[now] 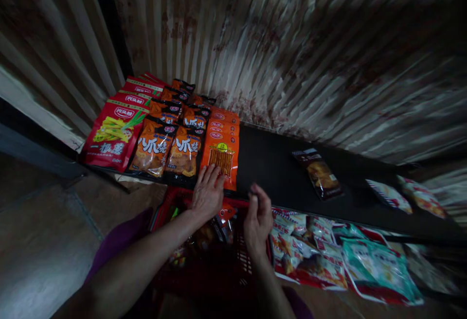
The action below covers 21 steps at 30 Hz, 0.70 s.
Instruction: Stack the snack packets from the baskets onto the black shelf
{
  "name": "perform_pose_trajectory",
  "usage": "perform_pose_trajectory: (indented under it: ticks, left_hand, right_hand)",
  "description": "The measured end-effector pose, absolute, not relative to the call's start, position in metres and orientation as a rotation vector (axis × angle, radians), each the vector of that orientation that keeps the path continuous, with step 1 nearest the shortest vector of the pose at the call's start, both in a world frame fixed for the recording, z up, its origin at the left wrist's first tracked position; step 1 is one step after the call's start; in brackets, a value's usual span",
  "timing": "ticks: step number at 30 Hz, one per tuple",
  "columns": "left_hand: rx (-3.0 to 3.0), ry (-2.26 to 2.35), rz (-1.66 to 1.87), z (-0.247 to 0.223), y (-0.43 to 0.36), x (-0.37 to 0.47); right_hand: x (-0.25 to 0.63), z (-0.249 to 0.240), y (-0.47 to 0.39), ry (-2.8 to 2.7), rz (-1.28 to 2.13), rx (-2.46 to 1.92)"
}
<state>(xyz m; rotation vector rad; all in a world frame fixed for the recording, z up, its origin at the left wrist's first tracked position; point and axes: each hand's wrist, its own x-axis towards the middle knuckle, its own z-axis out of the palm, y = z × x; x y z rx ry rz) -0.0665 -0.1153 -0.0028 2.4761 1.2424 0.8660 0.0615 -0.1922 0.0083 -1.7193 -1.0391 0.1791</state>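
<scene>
My left hand [208,191] lies with its fingers stretched over the lower part of an orange snack packet [230,156], the front one of an overlapping row. To its right, at the shelf's front edge, my right hand [258,217] has its fingers curled in towards the thumb. A small dark spot shows at its fingertips, too unclear to name. Brown-and-orange snack bags [153,146] stand in rows left of the orange packets. Red snack bags [116,132] fill the far left end. Under my hands is a red basket [244,256] with several packets inside, partly hidden by my arms.
The black shelf [262,158] runs rightward, bearing a brown packet [321,175] and two small packets [388,196] near its right end. Below it are containers of white-and-red packets [314,251] and teal packets [379,265]. A pleated curtain [255,42] hangs behind.
</scene>
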Motion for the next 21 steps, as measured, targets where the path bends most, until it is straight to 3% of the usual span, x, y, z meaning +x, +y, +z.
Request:
perform_pose_trajectory:
  ticks: [7, 17, 21]
  left_hand:
    - [2.556, 1.194, 0.93, -0.006, -0.127, -0.07]
    - [2.597, 1.132, 0.952, -0.012, -0.142, -0.081]
    - [2.606, 1.18, 0.968, -0.011, -0.139, -0.081]
  right_hand:
    - [0.063, -0.061, -0.326, -0.906, 0.64, -1.997]
    - [0.058, -0.082, -0.321, -1.141, 0.643, -1.933]
    - [0.057, -0.061, -0.308, -1.221, 0.723, -1.833]
